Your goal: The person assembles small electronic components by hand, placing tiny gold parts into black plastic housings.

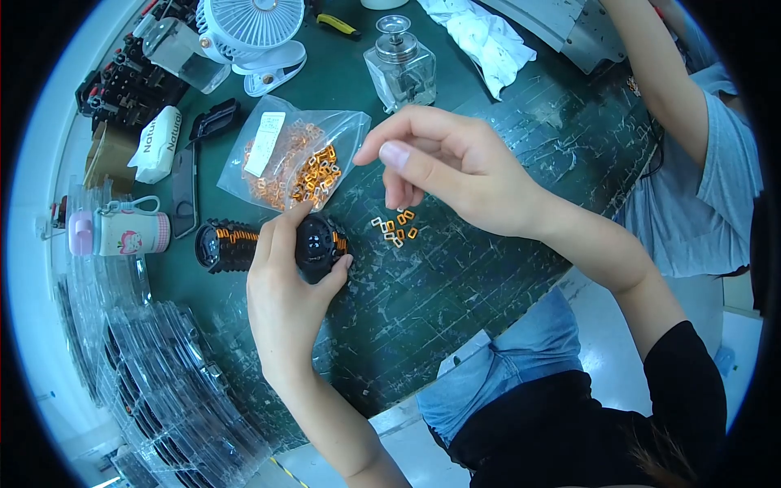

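Your dark green counter [423, 317] lies broad under everything, hard and scored with pale scratches and scuffs, with a pale, glossy floor [602, 333] past its edge and a co-worker in a greyish shirt [691, 220] to your right. Clear, ridged plastic trays [167, 374] are piled along your left, some showing dark pieces inside. Beyond your hands stands a smooth white fan [252, 24] with a round, slatted cage. Your right hand [464, 171] hovers, fingers curled, thumb and index narrowly apart; I cannot tell whether anything is between them. Your left hand [281, 281] spreads its fingers around a glossy black rounded piece [316, 236] edged with orange, just in front of a crinkled clear bag [346, 130] heaped with orange loops. Near it are a faceted glass jar [399, 77] and a ribbed black cylinder [232, 254]. Smallest, loose rectangular links [390, 232], orange and pale, lie below your right hand.
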Demonstrator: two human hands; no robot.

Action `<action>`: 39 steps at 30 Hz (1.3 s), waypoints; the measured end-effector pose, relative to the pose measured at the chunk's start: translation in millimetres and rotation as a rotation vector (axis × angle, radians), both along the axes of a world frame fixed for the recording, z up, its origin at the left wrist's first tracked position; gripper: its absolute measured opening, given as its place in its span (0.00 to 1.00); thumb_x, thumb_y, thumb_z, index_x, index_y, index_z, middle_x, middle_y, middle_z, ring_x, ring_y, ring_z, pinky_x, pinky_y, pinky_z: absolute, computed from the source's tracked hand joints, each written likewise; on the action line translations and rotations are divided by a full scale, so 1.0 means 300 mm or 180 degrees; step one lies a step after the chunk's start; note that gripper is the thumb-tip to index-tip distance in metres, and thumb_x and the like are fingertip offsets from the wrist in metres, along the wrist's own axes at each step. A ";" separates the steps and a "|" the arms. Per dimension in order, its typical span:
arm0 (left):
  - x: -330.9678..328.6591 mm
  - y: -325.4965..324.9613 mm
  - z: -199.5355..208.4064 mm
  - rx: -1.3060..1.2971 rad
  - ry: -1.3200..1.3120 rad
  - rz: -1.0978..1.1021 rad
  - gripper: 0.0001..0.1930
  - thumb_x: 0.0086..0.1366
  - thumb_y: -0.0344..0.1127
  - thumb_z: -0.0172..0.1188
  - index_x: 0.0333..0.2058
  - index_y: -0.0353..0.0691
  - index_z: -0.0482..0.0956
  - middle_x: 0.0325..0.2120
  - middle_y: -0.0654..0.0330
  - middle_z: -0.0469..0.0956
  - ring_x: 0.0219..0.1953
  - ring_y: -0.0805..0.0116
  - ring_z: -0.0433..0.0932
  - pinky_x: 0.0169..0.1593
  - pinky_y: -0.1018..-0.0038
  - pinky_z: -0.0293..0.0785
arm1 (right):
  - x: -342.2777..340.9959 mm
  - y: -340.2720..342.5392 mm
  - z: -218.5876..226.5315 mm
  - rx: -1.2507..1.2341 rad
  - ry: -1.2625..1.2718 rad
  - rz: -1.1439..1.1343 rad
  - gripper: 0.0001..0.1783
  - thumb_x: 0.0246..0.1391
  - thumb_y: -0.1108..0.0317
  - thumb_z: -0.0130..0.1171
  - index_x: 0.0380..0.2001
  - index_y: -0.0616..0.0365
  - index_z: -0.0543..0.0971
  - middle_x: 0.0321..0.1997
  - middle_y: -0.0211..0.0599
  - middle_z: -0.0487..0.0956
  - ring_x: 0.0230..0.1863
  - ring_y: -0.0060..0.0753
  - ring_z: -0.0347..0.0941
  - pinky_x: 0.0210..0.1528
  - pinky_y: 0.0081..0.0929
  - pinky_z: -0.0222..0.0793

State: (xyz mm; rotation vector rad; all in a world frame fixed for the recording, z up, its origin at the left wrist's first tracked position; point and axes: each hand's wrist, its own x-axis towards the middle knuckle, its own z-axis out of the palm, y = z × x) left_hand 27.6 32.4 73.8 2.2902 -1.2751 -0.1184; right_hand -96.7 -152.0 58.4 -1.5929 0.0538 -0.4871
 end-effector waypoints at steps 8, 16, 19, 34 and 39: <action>0.001 0.017 0.019 -0.0052 0.0216 -0.0014 0.29 0.40 0.22 0.69 0.46 0.36 0.73 0.39 0.54 0.75 0.42 0.58 0.76 0.48 0.68 0.72 | -0.008 -0.023 -0.025 -0.2275 0.1169 0.0034 0.10 0.53 0.70 0.57 0.40 0.56 0.76 0.32 0.33 0.76 0.33 0.25 0.76 0.35 0.23 0.71; -0.001 0.024 0.017 0.0091 0.0155 0.0049 0.30 0.38 0.21 0.69 0.46 0.37 0.73 0.42 0.55 0.71 0.43 0.58 0.74 0.47 0.68 0.72 | 0.001 -0.044 -0.030 -0.2433 0.1243 0.0380 0.04 0.48 0.73 0.61 0.29 0.59 0.78 0.32 0.36 0.75 0.32 0.33 0.76 0.35 0.29 0.71; -0.005 0.019 0.019 0.0109 0.0160 0.0082 0.32 0.38 0.21 0.69 0.48 0.38 0.72 0.43 0.55 0.71 0.44 0.58 0.74 0.47 0.67 0.72 | 0.003 -0.047 -0.029 -0.2423 0.1309 0.0388 0.04 0.47 0.73 0.62 0.28 0.60 0.78 0.32 0.36 0.75 0.32 0.33 0.76 0.35 0.28 0.72; 0.013 0.035 0.037 0.0070 0.0199 -0.0017 0.34 0.41 0.24 0.70 0.51 0.41 0.72 0.45 0.58 0.73 0.47 0.63 0.74 0.48 0.66 0.72 | -0.003 -0.039 -0.023 -0.2483 0.1399 0.0408 0.05 0.47 0.73 0.63 0.27 0.58 0.76 0.32 0.35 0.74 0.32 0.33 0.76 0.34 0.30 0.70; 0.020 0.047 0.033 -0.0301 0.0412 0.0014 0.28 0.45 0.26 0.69 0.49 0.37 0.73 0.40 0.53 0.77 0.41 0.57 0.77 0.47 0.66 0.72 | -0.002 -0.037 -0.019 -0.2493 0.1412 0.0430 0.06 0.47 0.73 0.63 0.27 0.58 0.76 0.32 0.35 0.74 0.32 0.33 0.76 0.34 0.31 0.70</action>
